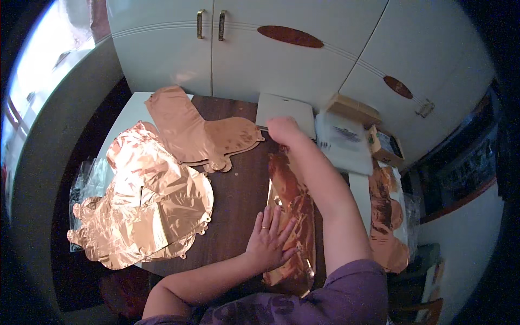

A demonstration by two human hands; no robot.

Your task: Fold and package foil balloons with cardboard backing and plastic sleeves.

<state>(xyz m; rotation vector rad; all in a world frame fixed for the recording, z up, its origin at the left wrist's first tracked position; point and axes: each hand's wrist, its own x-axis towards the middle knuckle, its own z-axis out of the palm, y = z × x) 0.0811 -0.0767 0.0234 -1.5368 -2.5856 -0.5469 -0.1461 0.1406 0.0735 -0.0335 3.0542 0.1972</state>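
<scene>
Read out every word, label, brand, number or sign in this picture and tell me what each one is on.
Purple shirt: large dark letters across the front; I won't copy them out.
Pale plastic packet at the back right: small dark print, too small and blurred to read.
Copper-coloured foil piece under the left hand: no lettering that I can see.

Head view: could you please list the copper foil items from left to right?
Crumpled shiny copper foil pile, flat matte copper foil stack, long glossy copper foil strip, lobed copper foil pieces.
</scene>
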